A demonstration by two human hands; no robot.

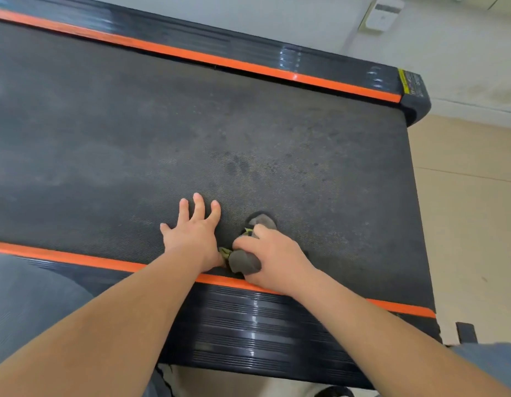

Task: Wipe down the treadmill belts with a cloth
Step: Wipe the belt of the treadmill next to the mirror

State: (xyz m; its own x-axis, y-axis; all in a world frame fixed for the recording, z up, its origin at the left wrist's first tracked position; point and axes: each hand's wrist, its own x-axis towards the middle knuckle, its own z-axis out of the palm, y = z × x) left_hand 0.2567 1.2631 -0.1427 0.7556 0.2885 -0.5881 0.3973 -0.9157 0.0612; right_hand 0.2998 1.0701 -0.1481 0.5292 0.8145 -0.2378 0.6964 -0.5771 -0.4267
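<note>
We see the left hand (194, 236) laid flat on the treadmill belt (191, 133), palm down, fingers straight and spread, near the belt's close edge. Just beside it the right hand (273, 260) grips a bunched grey cloth (244, 262) with a bit of green showing. Its fingers curl over the cloth and hold it down on the belt, right against the near orange stripe (76, 257). A grey corner pokes out beyond the fingertips, and the green edge seems to touch the left hand's heel. The belt is dark and textured, with pale dusty patches and darker spots further out. Below the stripe runs a ribbed black side rail (248, 325). A tiled floor (472, 210) lies past the belt's end
</note>
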